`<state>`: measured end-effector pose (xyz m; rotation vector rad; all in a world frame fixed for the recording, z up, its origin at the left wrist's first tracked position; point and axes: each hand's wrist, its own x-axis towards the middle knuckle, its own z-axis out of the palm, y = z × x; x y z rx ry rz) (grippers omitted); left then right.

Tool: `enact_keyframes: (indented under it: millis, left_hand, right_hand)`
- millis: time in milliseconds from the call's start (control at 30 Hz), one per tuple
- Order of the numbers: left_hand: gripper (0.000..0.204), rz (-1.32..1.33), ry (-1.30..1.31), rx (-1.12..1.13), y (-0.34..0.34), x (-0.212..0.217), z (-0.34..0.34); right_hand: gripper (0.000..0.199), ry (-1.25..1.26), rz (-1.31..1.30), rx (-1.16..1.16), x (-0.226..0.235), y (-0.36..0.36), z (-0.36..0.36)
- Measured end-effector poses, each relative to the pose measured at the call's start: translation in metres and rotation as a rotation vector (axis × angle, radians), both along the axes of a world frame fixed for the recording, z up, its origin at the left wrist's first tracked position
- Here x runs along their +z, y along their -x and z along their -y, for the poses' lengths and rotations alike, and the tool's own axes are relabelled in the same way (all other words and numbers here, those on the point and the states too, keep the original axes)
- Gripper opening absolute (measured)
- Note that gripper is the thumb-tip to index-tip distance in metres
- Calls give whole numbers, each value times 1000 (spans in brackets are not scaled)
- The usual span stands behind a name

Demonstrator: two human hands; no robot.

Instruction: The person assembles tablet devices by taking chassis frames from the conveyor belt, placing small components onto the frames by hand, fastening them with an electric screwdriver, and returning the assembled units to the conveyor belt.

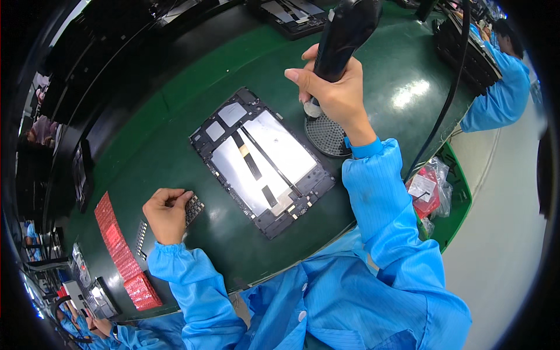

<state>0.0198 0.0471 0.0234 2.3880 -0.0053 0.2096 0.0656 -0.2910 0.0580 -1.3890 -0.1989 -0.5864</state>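
Note:
In front of me on the green table lies an opened tablet (303, 153), showing silver panels, a black ribbon cable and a dark frame. My right hand (341, 93), beyond its right side, is closed around a black handheld tool (349, 32) with a thick upper body. Under that hand is a round grey perforated disc (328, 137), partly hidden by my wrist. My left hand (166, 214), left of the tablet, pinches the edge of a small dark strip of components (194, 209). The fingers cover part of this strip.
A red bubble-wrap strip (119, 242) and another small component strip (141, 239) lie left. A black cable (446, 105) hangs at right above a green bin (464, 204) holding plastic bags. Another tablet (291, 14) lies at the far edge. A co-worker's sleeve (496, 108) is at right.

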Motion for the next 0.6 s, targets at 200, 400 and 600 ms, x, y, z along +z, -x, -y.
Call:
enact_keyframes:
  millis: [200,400,600]
  left_hand:
    - [8,329,-37,-162,0,-4,17]
    - [8,155,14,-157,13,3,37]
    - [8,105,15,-224,23,6,46]
  right_hand:
    - [29,2,6,14,-4,-2,-2]
    - [29,22,4,6,-3,-1,-5]
    - [29,32,9,5,-3,1,-6]
